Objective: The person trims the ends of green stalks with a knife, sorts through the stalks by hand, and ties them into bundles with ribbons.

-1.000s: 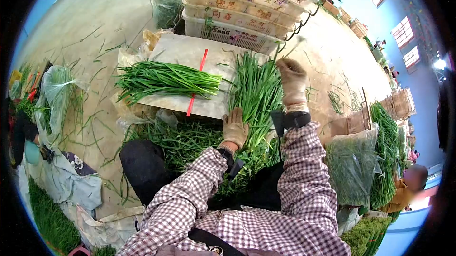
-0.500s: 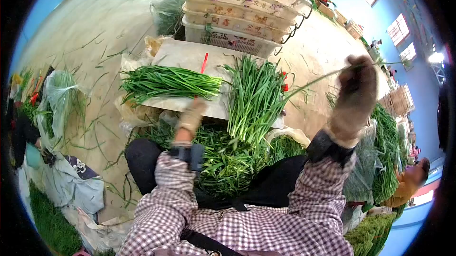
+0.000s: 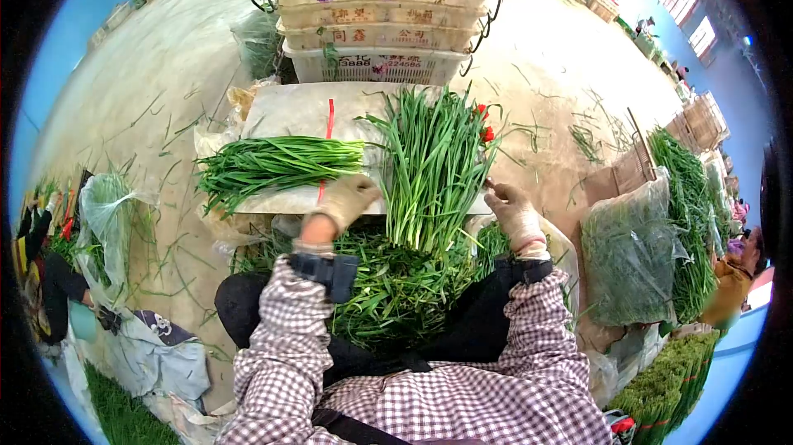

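Note:
On a pale board (image 3: 273, 106) lie two lots of long green leaves. The left bunch (image 3: 281, 166) points sideways, across a red strip (image 3: 330, 118). The right pile (image 3: 434, 164) lies lengthwise, pale stems toward me. Between them, at the near edge, my gloved left hand (image 3: 343, 201) is closed, fingertips together; what it holds, if anything, is hidden. My gloved right hand (image 3: 516, 215) has its fingers bent together beside the right pile's lower right side, and I cannot make out anything in them. Red ties (image 3: 486, 123) show at that pile's upper right edge.
Stacked white crates (image 3: 376, 19) stand behind the board. Loose leaves (image 3: 388, 296) are heaped between my knees. At the right are a plastic-wrapped bundle (image 3: 632, 255) and a person (image 3: 733, 280); another person (image 3: 58, 280) is at the left.
My right hand has come down from the upper right, and the long leaf that trailed from it is gone. My left hand has left the right pile for the gap between the two lots.

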{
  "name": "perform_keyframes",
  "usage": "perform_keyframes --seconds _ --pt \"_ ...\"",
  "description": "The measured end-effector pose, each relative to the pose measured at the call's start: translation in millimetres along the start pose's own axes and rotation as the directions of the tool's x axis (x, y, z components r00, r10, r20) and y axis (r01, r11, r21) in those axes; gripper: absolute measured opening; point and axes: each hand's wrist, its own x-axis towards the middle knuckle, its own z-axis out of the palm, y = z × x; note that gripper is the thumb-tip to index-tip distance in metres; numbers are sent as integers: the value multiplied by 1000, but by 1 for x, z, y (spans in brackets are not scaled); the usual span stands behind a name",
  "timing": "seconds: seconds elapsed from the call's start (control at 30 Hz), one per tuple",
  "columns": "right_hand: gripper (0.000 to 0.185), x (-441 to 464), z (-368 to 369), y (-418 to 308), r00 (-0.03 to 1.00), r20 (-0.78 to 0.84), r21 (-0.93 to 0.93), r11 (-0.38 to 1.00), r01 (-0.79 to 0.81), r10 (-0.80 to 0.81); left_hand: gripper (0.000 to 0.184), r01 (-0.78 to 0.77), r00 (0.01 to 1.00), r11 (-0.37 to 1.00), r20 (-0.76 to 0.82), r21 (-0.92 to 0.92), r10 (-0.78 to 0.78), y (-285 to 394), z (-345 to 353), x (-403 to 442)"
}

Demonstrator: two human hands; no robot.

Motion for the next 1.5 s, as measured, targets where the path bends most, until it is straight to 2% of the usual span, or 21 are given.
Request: perform_keyframes --seconds 0.07,0.2,0.27,0.4,0.6,0.63,0.7,0.73,0.8,0.87,0.9,0.93,0.97,1.0,1.07,1.13,1.27,1.3,1.4,1.43,1.5 --pt "49 19 18 28 998 63 50 999 14 -17 39 -46 996 980 -73 193 61 -14 43 36" --pt "41 15 28 -5 997 46 68 995 -72 69 36 87 949 985 -315 150 -36 2 72 51" --pt "27 21 49 -20 964 -147 44 973 228 -219 35 140 921 984 -379 112 -88 12 70 47" --pt "26 44 63 -82 814 -10 -239 791 563 -581 36 164 816 986 -565 22 -124 15 60 -5" --pt "28 108 132 -100 844 415 -604 590 535 -340 52 387 890 883 -357 265 -283 -78 73 -60" --pt "30 113 134 -100 843 425 -578 618 533 -329 49 389 911 876 -263 287 -318 -84 74 -64" --pt "24 130 133 -79 926 98 -216 900 378 -365 33 303 951 924 -139 231 -277 -58 65 -80" --pt "21 107 104 -84 880 -100 -59 885 461 -465 30 201 978 941 -116 272 -175 -50 65 -90" --pt "15 106 80 -76 921 -251 402 833 380 -298 23 -13 997 940 -66 342 38 -41 68 -105" --pt "14 100 49 -63 955 -215 689 661 296 -204 29 -40 888 788 383 614 -254 -20 69 -111" --pt "14 75 21 -74 973 -161 659 715 233 -168 30 -147 805 665 479 732 -350 -34 89 -116" --pt "15 48 -2 -65 941 -6 696 674 246 -338 31 -273 708 526 539 805 -457 -59 117 -122" --pt "17 32 -10 -58 844 183 672 691 266 -504 32 -365 671 533 613 763 -417 -78 131 -119" --pt "25 19 -10 -48 758 478 600 795 87 -444 32 -375 689 546 619 749 -377 -71 130 -121" --pt "40 -12 -10 -65 654 678 85 920 383 -335 31 -402 717 562 630 723 -298 -44 122 -124" --pt "58 -18 32 -48 837 362 -336 780 528 -411 29 -393 740 509 592 766 -319 -23 119 -128" --pt "64 -14 66 -51 877 262 -444 756 480 -403 40 -311 757 509 533 802 -378 61 68 -131" --pt "59 -13 68 -54 892 296 -454 771 447 -342 38 -228 794 580 494 782 -354 73 54 -124" --pt "47 -6 69 -59 913 332 -469 799 377 -236 38 -266 957 731 262 628 123 71 40 -69" --pt "43 -4 73 -54 917 305 -458 805 378 -256 35 -485 869 754 146 442 474 43 51 -32" --pt "31 7 98 -25 909 180 -465 781 416 -377 34 -659 727 654 90 371 681 42 65 29"
